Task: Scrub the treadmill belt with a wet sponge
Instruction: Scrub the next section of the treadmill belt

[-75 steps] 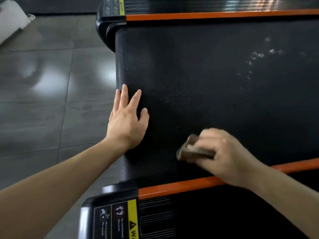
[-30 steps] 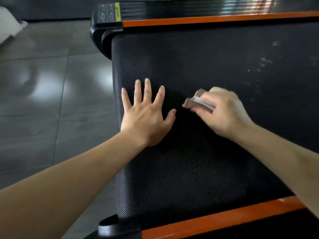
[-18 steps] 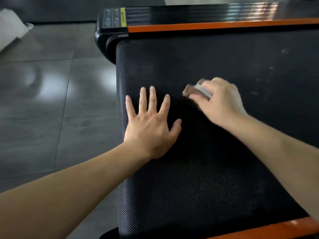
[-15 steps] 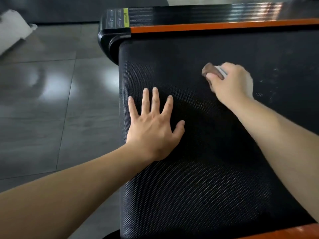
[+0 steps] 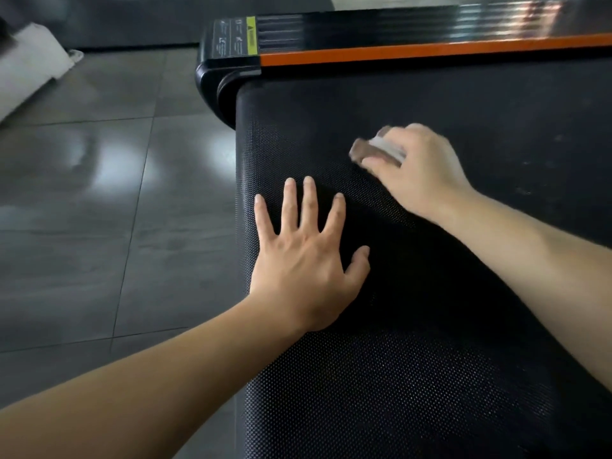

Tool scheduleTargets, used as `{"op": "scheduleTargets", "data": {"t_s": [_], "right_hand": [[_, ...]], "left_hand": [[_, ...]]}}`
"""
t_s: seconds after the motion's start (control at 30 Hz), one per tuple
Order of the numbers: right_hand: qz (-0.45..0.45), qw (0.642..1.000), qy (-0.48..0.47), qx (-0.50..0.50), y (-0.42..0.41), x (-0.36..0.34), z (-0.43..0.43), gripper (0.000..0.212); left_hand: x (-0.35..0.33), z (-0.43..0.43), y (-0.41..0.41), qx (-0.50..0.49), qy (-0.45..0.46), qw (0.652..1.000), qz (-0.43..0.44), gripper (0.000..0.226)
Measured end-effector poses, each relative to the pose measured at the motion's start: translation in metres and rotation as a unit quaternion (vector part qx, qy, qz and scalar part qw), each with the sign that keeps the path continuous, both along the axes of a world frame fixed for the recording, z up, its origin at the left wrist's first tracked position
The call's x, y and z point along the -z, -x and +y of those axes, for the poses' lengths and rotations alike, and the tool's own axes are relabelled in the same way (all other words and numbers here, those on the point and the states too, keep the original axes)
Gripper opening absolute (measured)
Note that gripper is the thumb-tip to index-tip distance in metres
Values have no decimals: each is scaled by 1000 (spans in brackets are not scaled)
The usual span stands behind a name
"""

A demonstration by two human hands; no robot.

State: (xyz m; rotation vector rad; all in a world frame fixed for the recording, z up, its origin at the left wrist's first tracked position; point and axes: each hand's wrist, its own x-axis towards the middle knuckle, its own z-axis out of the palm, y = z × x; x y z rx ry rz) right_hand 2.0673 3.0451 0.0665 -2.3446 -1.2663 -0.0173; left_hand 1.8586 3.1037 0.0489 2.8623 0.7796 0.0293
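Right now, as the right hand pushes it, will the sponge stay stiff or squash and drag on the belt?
Probably squashes: the sponge fits within the right hand. Likely light: one hand holds it. The belt is dimpled, so it may drag, not slide.

The left hand [image 5: 308, 260] lies palm down, its fingers [image 5: 309, 200] straight and spread, its bare forearm [image 5: 165, 376] reaching in from the lower left. The right hand [image 5: 419, 170], blurred, curls round a brown-and-white rectangular sponge [image 5: 366, 153], arm stretched forward from the right
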Motion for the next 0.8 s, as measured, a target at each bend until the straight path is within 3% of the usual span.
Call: {"op": "scheduleTargets", "data": {"t_s": [0.07, 0.2, 0.37, 0.53, 0.6, 0.7, 0.8], "right_hand": [[-22, 1000, 14, -16, -8, -4, -3, 31], [-14, 989, -1, 150, -51, -11, 21, 29], [6, 1000, 18, -14, -21, -4, 21, 35], [-34, 983, 11, 181, -68, -12, 53, 36], [-61, 990, 18, 124, -58, -5, 60, 38], [-22, 999, 21, 25, -46, -3, 59, 38], [-23, 987, 24, 158, -75, -14, 71, 36]], "left_hand": [[-1, 0, -1, 0, 1, 1000, 0, 82], [0, 0, -1, 4, 3, 1000, 1, 82], [0, 0, -2, 2, -2, 1000, -3, 82], [1, -1, -2, 3, 3, 1000, -12, 81], [1, -2, -1, 2, 3, 1000, -22, 81], [1, -1, -3, 1, -2, 1000, -24, 81], [2, -2, -3, 3, -8, 1000, -21, 81]]}}
